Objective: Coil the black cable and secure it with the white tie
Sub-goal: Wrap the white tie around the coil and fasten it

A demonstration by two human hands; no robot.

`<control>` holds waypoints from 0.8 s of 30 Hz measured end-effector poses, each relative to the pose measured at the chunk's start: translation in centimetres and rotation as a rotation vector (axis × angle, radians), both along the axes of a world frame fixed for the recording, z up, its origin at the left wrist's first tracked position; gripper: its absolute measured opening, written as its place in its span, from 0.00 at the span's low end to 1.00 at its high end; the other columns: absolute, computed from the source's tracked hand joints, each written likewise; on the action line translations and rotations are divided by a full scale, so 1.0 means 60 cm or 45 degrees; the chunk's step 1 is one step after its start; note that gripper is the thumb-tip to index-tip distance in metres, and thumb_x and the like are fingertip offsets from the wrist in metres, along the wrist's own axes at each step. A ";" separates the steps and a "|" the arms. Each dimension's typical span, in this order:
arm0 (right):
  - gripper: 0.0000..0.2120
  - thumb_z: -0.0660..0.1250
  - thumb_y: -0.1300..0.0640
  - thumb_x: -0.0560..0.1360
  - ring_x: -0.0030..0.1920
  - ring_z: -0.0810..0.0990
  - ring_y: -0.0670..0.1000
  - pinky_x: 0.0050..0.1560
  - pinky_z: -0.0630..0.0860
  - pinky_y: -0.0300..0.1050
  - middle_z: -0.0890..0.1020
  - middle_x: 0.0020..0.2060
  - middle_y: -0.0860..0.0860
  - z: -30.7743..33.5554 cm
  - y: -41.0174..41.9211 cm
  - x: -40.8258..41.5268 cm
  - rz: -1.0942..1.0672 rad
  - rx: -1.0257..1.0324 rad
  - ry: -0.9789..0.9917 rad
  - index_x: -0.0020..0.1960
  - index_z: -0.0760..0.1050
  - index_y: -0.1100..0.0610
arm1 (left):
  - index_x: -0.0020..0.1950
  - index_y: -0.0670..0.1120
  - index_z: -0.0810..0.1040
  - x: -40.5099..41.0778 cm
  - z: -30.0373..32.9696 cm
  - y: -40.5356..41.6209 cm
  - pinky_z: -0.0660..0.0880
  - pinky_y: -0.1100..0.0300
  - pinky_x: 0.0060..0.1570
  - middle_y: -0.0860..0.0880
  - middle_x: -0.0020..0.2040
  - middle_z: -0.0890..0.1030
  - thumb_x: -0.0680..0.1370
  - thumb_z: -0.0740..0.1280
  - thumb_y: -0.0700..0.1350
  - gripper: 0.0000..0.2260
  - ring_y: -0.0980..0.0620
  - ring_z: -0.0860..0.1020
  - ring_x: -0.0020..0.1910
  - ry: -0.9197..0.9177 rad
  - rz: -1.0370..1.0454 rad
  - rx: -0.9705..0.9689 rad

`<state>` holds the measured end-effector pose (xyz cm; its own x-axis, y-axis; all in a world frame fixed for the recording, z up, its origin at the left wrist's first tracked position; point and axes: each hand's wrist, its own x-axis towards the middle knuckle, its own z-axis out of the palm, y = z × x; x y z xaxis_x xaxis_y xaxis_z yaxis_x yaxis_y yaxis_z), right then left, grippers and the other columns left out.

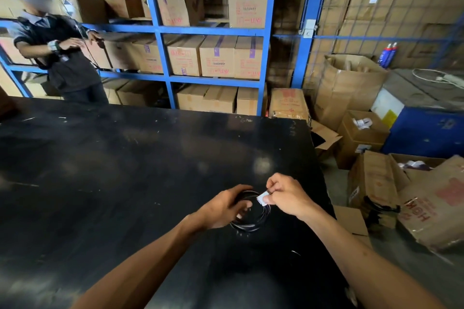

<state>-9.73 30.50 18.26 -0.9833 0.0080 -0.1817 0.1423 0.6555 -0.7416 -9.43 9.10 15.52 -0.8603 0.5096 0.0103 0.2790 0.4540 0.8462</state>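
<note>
Warehouse stockroom: blue steel shelving (160, 30) packed with taped cardboard cartons (216, 56), more boxes (361, 133) heaped on floor, black worktable (125, 158).

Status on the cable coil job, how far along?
Done: the black cable already sits in a round coil on the black table. In hand: the left hand holds the coil's left side while the right hand pinches the white tie at the coil's upper right edge. Left: closing the tie; whether it is wrapped around the strands yet is too small to tell.
</note>
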 end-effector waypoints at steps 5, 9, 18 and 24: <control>0.10 0.78 0.66 0.68 0.32 0.84 0.47 0.47 0.83 0.48 0.88 0.35 0.55 -0.008 0.043 -0.016 -0.119 -0.128 -0.061 0.43 0.79 0.55 | 0.65 0.37 0.78 0.001 0.002 -0.006 0.79 0.57 0.46 0.42 0.40 0.80 0.81 0.66 0.36 0.13 0.50 0.81 0.40 -0.590 0.104 0.565; 0.20 0.78 0.50 0.72 0.46 0.86 0.48 0.52 0.85 0.49 0.86 0.47 0.50 -0.018 0.037 -0.023 -0.241 -0.228 -0.004 0.60 0.76 0.54 | 0.63 0.38 0.79 -0.013 -0.001 0.024 0.79 0.58 0.40 0.45 0.35 0.78 0.81 0.64 0.33 0.12 0.52 0.79 0.34 -0.746 0.443 0.770; 0.07 0.73 0.61 0.78 0.27 0.77 0.45 0.30 0.78 0.36 0.82 0.34 0.53 -0.046 0.030 -0.005 -0.372 -0.870 -0.179 0.42 0.85 0.61 | 0.51 0.44 0.81 -0.011 0.000 0.037 0.77 0.54 0.52 0.47 0.43 0.81 0.78 0.68 0.35 0.05 0.50 0.80 0.43 -1.065 0.327 0.844; 0.05 0.72 0.66 0.78 0.26 0.74 0.46 0.29 0.75 0.37 0.83 0.34 0.53 -0.053 0.038 -0.013 -0.392 -0.736 -0.175 0.44 0.85 0.63 | 0.52 0.40 0.82 -0.014 -0.006 0.041 0.81 0.52 0.52 0.44 0.43 0.86 0.74 0.70 0.30 0.10 0.48 0.85 0.45 -1.122 0.330 0.798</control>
<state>-10.53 32.79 15.07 -0.9193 0.1481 -0.3647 0.3779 0.0725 -0.9230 -10.28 11.54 15.16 -0.7729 0.4324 -0.4644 -0.5744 -0.1657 0.8017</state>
